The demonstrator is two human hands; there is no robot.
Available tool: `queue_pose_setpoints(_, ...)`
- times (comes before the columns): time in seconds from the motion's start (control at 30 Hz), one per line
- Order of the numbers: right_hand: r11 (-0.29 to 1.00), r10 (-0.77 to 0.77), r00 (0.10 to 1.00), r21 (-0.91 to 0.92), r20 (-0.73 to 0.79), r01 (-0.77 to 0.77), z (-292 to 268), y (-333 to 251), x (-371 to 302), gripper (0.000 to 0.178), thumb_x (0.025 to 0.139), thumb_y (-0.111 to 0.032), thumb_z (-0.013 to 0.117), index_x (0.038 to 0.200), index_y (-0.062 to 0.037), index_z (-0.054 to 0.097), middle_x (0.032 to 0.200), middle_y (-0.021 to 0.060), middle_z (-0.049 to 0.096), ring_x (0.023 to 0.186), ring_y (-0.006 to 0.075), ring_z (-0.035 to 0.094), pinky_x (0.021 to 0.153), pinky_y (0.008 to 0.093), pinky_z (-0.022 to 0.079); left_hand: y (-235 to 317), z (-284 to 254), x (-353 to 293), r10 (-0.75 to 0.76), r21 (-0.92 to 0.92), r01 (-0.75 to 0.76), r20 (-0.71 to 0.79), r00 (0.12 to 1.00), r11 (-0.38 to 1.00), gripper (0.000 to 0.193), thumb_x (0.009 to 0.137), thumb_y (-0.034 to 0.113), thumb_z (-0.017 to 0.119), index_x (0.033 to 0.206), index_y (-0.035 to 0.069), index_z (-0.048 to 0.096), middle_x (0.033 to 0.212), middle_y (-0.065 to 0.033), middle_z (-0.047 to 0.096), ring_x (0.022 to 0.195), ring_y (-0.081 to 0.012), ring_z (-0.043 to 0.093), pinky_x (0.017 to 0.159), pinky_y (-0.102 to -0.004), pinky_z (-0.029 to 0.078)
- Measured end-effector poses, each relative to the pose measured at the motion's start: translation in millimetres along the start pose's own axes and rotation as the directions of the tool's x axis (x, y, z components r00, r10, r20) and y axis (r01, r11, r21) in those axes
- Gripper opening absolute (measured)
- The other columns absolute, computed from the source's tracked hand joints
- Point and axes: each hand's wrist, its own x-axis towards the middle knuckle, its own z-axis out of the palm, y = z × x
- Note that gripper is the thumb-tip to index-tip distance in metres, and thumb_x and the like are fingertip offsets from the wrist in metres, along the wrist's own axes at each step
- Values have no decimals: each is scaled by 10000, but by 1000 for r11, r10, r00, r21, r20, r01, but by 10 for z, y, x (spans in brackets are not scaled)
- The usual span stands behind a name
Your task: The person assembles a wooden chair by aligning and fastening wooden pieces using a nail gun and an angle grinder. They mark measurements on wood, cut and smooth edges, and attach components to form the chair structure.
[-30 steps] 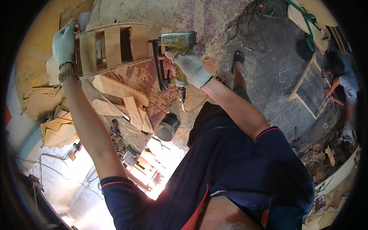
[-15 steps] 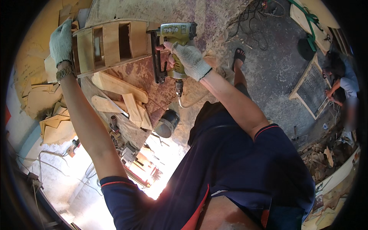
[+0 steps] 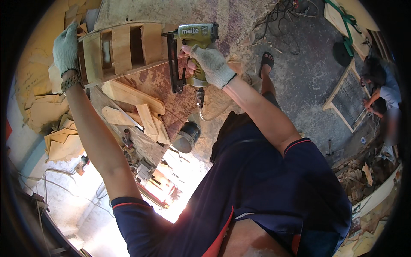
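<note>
the right hand [image 3: 211, 64], in a pale knit glove with bare fingertips showing, is wrapped firmly around the grip of a green nail gun [image 3: 198, 40], whose dark nose points left at the right end of a curved wooden frame [image 3: 122, 45]; whether the nose touches the wood i can't tell. the left hand [image 3: 65, 50], gloved too, lies against the frame's left end with its fingers bent; their tips are hidden, so i can't tell if they pinch the wood. a wristwatch [image 3: 71, 82] sits just below that glove. the frame spans between the two hands, pale slats crossing it with dark gaps between them. from the gun's base a thin hose [image 3: 206, 117] curves off to the right. below the frame lie loose boards [image 3: 133, 95], with a dark bucket [image 3: 186, 136] near them. farther right a foot in a dark sandal [image 3: 267, 61] stands on the worn floor [image 3: 304, 68], and at the far right a co-worker [image 3: 388, 85] reaches to a wood-edged panel [image 3: 347, 99].
</note>
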Motion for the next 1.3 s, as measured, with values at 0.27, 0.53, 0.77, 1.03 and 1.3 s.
queue_pose_setpoints(0.27, 988, -149, 986, -41, 71, 152, -39, -120, 146, 284, 969, -237, 730, 1151, -53, 612, 1150, 160, 720, 585, 96, 568, 556, 296, 556, 13, 22, -1, -52, 2, 52, -23, 998, 999, 506, 935, 526, 575, 1021, 87, 811, 928, -103, 771, 874, -227, 704, 831, -340, 515)
queue_pose_setpoints(0.53, 990, -120, 991, -61, 54, 124, -6, -151, 120, 262, 968, -204, 723, 1148, -47, 615, 1120, 143, 734, 578, 96, 558, 550, 296, 539, -22, 6, 30, -14, 36, 14, 6, 1000, 999, 506, 936, 530, 576, 1016, 89, 812, 925, -105, 769, 871, -232, 702, 833, -345, 516)
queue_pose_setpoints(0.77, 994, -91, 995, -54, 30, 93, -2, -155, 135, 216, 972, -194, 714, 1097, -38, 633, 1029, 120, 732, 536, 119, 546, 522, 323, 518, -101, 56, 67, -28, -54, 27, -17, 999, 998, 499, 930, 536, 584, 1014, 103, 817, 938, -90, 774, 881, -208, 707, 844, -352, 517)
queue_pose_setpoints(1.03, 996, -68, 996, -47, 53, 70, -46, -121, 120, 273, 958, -248, 740, 1120, -51, 642, 1104, 109, 722, 588, 100, 548, 565, 309, 518, -98, 27, 113, -39, -9, 39, 8, 999, 999, 508, 925, 542, 574, 1022, 108, 819, 965, -99, 779, 915, -230, 708, 862, -352, 515)
queue_pose_setpoints(1.3, 999, 10, 1000, 46, -13, -9, -77, 339, -413, 292, 980, -227, 709, 1189, -45, 615, 1065, 142, 741, 546, 89, 540, 523, 286, 501, -60, 11, 106, -56, -16, 56, 17, 998, 998, 537, 915, 566, 552, 1021, 113, 820, 1008, -109, 776, 948, -251, 703, 887, -369, 508)
